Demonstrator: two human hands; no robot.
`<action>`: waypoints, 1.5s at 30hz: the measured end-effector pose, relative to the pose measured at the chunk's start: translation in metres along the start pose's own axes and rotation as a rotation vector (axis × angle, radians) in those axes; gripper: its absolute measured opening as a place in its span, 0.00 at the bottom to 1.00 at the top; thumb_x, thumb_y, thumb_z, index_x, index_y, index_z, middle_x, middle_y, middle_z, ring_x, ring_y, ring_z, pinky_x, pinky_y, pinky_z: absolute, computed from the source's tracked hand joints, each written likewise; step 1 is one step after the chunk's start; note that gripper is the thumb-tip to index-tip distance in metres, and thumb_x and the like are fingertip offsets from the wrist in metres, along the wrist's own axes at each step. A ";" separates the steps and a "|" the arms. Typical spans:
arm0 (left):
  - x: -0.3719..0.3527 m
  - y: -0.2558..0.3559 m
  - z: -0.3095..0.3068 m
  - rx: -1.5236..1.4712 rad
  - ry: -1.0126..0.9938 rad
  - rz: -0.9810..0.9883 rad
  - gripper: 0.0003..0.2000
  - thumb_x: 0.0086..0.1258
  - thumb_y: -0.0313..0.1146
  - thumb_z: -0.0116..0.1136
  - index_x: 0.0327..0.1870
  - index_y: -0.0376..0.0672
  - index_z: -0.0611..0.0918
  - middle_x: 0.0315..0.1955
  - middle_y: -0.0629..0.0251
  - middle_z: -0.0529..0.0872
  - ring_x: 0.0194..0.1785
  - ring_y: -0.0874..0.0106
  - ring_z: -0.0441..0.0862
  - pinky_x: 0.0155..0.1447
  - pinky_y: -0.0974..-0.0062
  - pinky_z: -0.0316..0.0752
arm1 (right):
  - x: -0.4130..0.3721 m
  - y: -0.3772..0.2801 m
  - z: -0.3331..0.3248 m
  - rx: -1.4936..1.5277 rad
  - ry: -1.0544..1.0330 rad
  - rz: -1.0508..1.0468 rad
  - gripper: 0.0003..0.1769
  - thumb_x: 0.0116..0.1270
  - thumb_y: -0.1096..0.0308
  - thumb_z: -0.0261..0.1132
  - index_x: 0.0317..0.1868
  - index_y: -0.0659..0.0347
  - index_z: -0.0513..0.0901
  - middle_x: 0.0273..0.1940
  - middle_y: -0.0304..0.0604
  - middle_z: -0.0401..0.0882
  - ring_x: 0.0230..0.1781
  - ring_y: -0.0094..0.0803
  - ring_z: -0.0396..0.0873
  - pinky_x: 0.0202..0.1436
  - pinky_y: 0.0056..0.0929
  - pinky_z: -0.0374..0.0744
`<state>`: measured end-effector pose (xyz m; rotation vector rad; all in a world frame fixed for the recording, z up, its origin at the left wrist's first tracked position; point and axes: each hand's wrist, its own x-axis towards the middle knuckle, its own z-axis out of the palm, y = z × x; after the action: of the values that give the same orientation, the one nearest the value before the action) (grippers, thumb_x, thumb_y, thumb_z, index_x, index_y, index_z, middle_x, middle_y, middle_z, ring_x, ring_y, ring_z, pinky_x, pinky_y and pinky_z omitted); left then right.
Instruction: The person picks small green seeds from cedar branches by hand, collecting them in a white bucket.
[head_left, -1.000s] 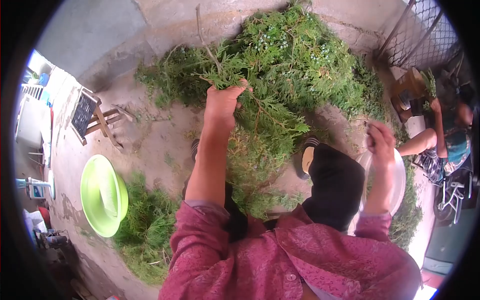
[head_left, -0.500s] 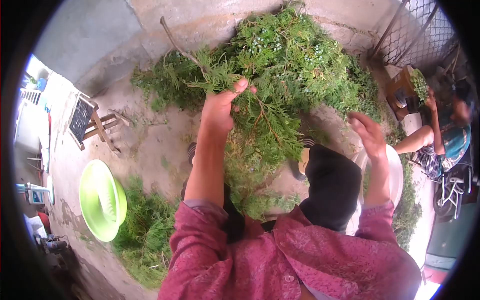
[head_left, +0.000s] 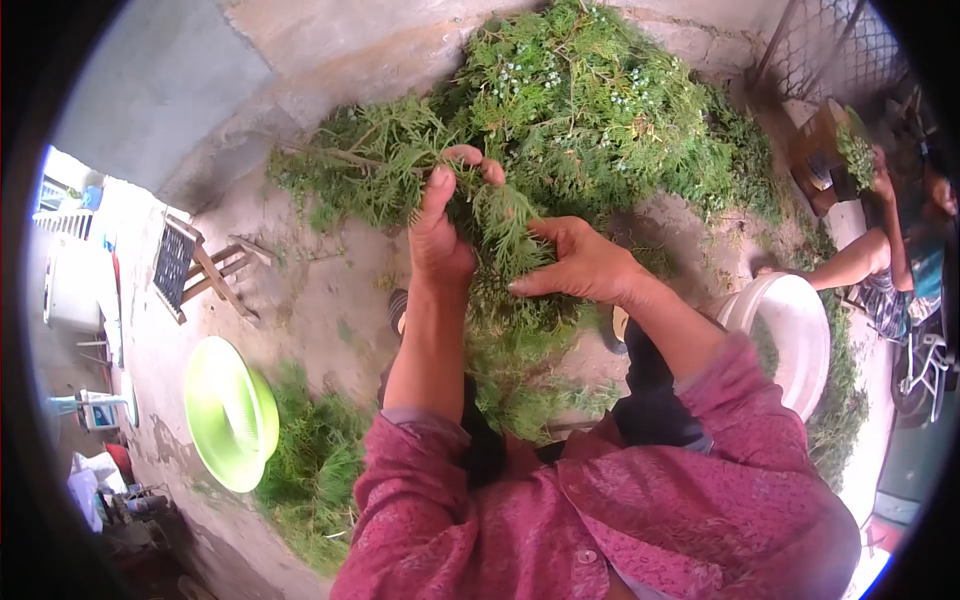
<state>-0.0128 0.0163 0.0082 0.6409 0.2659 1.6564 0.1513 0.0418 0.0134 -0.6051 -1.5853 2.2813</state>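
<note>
My left hand [head_left: 443, 232] is closed around a leafy evergreen branch [head_left: 385, 170], whose bare woody stem points left. Flat green sprays [head_left: 505, 222] of that branch hang between my two hands. My right hand [head_left: 590, 262] has come in from the right, its thumb and fingers closed on the lower sprays. Leaves partly hide the fingertips of both hands. Beyond them rises a big heap of evergreen cuttings [head_left: 620, 120] dotted with pale bluish cones. More cuttings [head_left: 520, 375] lie on the ground below my hands, between my legs.
A white bucket [head_left: 805, 335] stands by my right knee. To the left are a lime-green basin [head_left: 232, 455], a pile of greenery [head_left: 310, 455] and a small wooden folding stool [head_left: 185, 262]. At the right sits another person [head_left: 905, 245] holding a green sprig [head_left: 856, 155].
My right hand has moved left from near the bucket and closed on the sprays. The branch in my left hand has swung so its stem lies nearly level. The view has shifted slightly.
</note>
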 end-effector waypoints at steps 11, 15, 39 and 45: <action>0.000 -0.055 -0.002 0.119 0.005 -0.152 0.30 0.63 0.51 0.50 0.60 0.39 0.62 0.56 0.61 0.69 0.60 0.64 0.65 0.64 0.63 0.60 | -0.020 -0.006 -0.036 -0.893 0.704 -0.245 0.16 0.41 0.68 0.68 0.27 0.68 0.72 0.21 0.54 0.74 0.23 0.43 0.76 0.29 0.35 0.74; -0.004 -0.053 0.006 0.242 0.175 -0.251 0.23 0.65 0.43 0.50 0.57 0.40 0.66 0.52 0.62 0.73 0.55 0.68 0.70 0.60 0.66 0.63 | -0.017 0.003 -0.036 -1.043 0.675 -0.300 0.18 0.40 0.67 0.69 0.28 0.66 0.70 0.23 0.54 0.75 0.29 0.52 0.75 0.31 0.39 0.74; 0.000 -0.049 -0.012 0.350 0.705 -0.068 0.03 0.63 0.28 0.54 0.31 0.40 0.77 0.26 0.67 0.78 0.30 0.74 0.75 0.36 0.74 0.71 | -0.007 0.005 -0.003 -1.084 0.600 -0.544 0.09 0.50 0.68 0.66 0.24 0.63 0.76 0.22 0.47 0.74 0.22 0.43 0.74 0.25 0.35 0.73; -0.003 -0.054 -0.006 0.488 0.642 -0.056 0.08 0.64 0.35 0.53 0.28 0.41 0.76 0.26 0.67 0.77 0.33 0.73 0.74 0.36 0.72 0.70 | -0.001 0.010 -0.009 -1.108 0.633 -0.334 0.15 0.48 0.60 0.67 0.24 0.65 0.75 0.21 0.50 0.75 0.22 0.46 0.74 0.26 0.37 0.73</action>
<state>0.0297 0.0247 -0.0252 0.4274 1.1657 1.7147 0.1569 0.0453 0.0019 -1.0397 -2.2177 0.6875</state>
